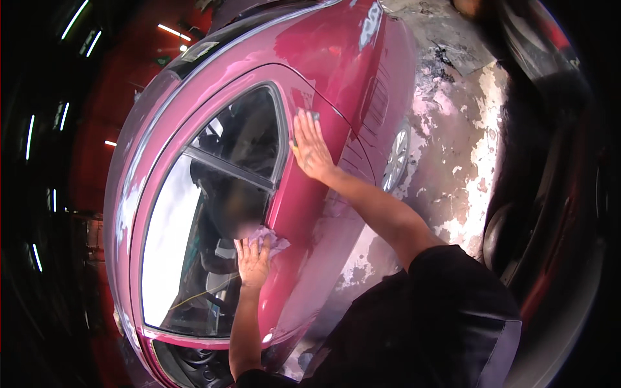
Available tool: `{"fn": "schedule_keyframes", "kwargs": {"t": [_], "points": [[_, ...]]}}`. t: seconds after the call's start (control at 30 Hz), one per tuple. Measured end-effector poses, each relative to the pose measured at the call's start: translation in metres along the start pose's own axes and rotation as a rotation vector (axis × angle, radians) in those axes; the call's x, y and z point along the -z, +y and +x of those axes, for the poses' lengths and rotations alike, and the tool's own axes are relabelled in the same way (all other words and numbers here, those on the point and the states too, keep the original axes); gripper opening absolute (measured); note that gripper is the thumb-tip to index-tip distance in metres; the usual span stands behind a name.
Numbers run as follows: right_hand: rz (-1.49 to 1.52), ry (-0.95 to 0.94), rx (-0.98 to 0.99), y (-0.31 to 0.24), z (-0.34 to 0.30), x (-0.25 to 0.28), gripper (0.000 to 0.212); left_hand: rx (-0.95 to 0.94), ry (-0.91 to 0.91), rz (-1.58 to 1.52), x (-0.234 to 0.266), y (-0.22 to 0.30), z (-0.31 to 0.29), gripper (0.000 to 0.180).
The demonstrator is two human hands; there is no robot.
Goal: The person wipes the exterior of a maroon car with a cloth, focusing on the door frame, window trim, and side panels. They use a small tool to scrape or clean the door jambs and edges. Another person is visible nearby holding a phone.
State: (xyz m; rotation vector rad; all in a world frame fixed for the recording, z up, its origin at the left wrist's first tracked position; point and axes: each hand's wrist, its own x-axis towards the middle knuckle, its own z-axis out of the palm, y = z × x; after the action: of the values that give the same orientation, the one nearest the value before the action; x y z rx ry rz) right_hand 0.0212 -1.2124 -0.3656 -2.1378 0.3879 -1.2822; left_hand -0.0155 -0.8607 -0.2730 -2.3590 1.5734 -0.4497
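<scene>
Beside me stands a pink-red car [294, 213] with dull, scuffed patches in its paint. My right hand [312, 147] lies with its fingers together against the rear panel, just behind the rear side window [249, 136]. Beneath its fingers it presses a small grey piece of sandpaper [315, 116], mostly covered, so its full shape is hidden. Lower down, my left hand [253, 264] rests at the bottom edge of the door glass [171, 239]. A crumpled lilac cloth [275, 240] is held at its fingers and spills out over the door's paint.
The car's rear wheel [396, 158] shows past my right forearm. A patchy concrete floor [459, 149] runs along the car's side. Another dark vehicle [550, 194] stands on the right. Red walling [107, 174] and strip lights lie beyond the roof.
</scene>
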Motion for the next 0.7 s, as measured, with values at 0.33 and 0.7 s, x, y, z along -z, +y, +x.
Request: {"fn": "schedule_keyframes", "kwargs": {"t": [0.33,0.7], "points": [[0.041,-0.068,0.146,0.042,0.092,-0.012,0.06,0.007,0.054,0.073,-0.033,-0.006,-0.011,0.052],[-0.005,-0.084,0.096,0.016,0.088,0.022,0.061,-0.012,0.105,0.1,-0.035,-0.008,-0.01,0.055]]}}
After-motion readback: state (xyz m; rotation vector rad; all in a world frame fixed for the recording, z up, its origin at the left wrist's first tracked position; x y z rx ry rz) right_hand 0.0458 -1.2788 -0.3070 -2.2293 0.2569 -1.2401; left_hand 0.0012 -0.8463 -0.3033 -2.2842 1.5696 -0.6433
